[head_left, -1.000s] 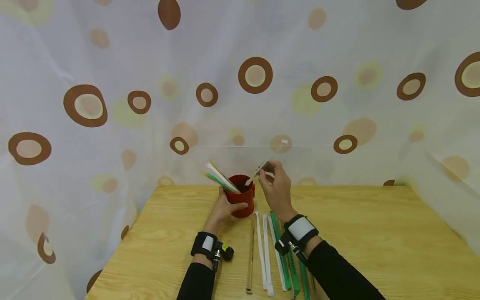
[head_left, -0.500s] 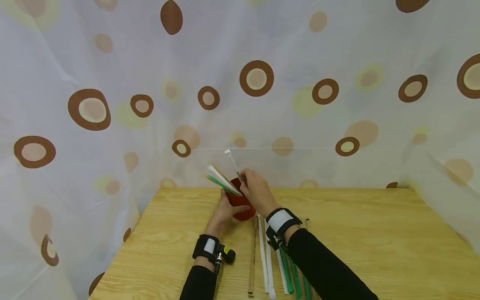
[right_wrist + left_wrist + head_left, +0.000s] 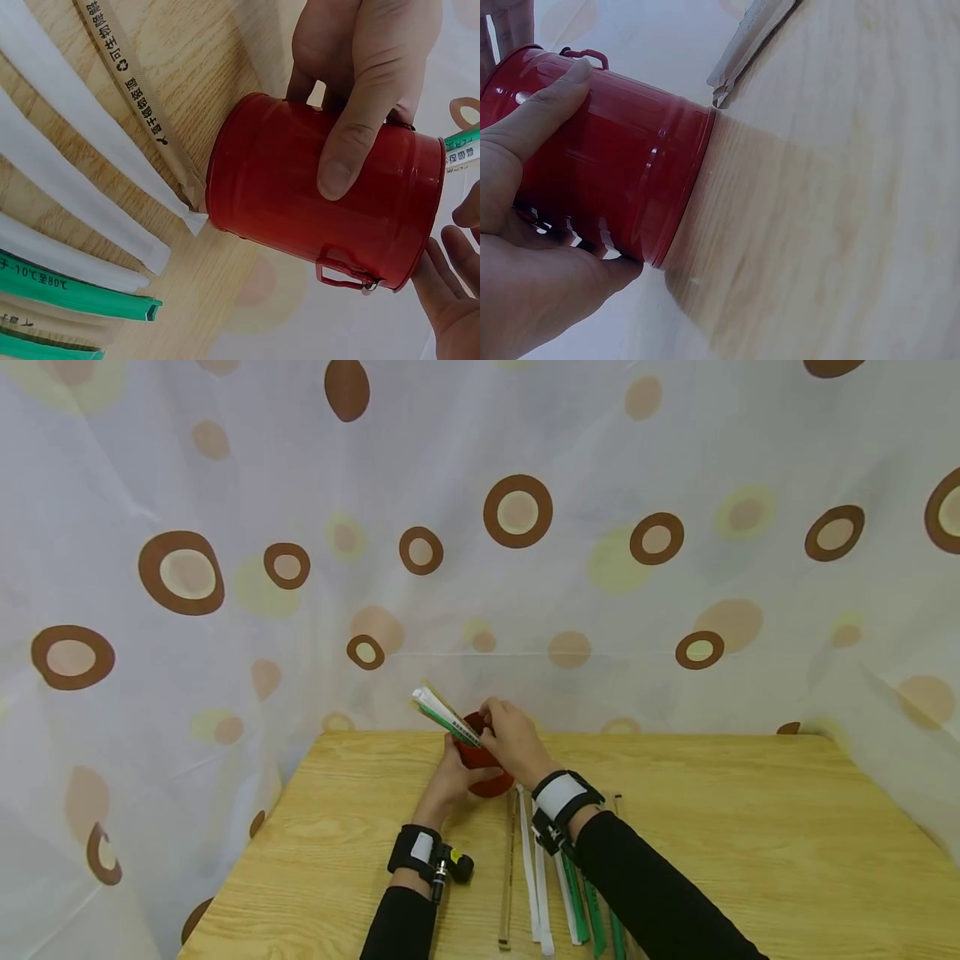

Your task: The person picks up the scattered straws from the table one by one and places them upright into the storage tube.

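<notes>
A small red metal bucket (image 3: 489, 777) with little wire handles stands on the table. My left hand (image 3: 450, 779) grips its side, the thumb (image 3: 551, 105) across the front and the other fingers round the far side. Several paper-wrapped drinking straws (image 3: 447, 714), white, green and brown, lean out over the bucket's left rim. My right hand (image 3: 516, 742) is right at the bucket's right rim, its fingers loosely bent. In the right wrist view the right hand (image 3: 454, 300) shows beside the rim with nothing between its fingers, apart from the straws (image 3: 463, 150).
In front of the bucket lie more wrapped straws side by side: a brown one (image 3: 507, 877), white ones (image 3: 540, 893) and green ones (image 3: 592, 914), partly under my right forearm. The wooden table (image 3: 750, 835) ends at a patterned curtain (image 3: 585, 527).
The right hand brought a white wrapped straw left to the bucket and lowered it in; it now leans with the others, released. The left hand kept its grip on the bucket.
</notes>
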`<state>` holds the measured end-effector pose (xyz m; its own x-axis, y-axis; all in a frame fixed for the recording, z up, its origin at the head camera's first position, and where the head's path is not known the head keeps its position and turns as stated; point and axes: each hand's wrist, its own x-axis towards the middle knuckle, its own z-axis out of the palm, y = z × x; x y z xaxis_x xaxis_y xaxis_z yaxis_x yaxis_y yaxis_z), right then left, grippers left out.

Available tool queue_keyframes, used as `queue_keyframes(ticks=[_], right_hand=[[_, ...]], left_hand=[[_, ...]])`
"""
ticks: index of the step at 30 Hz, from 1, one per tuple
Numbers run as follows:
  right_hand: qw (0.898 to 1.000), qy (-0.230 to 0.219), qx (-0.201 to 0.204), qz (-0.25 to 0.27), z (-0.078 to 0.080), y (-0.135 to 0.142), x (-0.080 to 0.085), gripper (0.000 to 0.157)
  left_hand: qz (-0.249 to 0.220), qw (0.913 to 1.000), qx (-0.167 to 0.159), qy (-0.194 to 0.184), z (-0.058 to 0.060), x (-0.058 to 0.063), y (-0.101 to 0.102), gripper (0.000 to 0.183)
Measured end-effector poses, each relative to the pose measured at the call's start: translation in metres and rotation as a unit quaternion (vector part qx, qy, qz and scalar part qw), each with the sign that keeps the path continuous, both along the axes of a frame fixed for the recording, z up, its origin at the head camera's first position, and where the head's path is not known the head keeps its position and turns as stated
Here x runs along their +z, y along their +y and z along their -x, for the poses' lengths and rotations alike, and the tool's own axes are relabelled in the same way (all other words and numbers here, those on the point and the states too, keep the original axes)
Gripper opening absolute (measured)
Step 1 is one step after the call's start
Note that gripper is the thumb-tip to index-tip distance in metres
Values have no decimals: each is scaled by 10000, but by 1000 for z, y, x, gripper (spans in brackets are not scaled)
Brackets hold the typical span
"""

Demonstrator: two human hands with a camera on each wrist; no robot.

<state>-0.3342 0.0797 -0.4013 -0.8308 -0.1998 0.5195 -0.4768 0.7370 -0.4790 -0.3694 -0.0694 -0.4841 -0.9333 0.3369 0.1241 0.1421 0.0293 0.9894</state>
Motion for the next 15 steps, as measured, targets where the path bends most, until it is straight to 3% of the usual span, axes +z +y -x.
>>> queue_keyframes(ticks=[7, 15], right_hand=[[9997, 16, 42, 235, -9, 13, -4, 23], [9926, 106, -256, 1186, -59, 53, -25, 26]], left_hand=[[57, 9999, 142, -76, -2, -6, 2, 97], [99, 9998, 145, -57, -7, -10, 13, 95]])
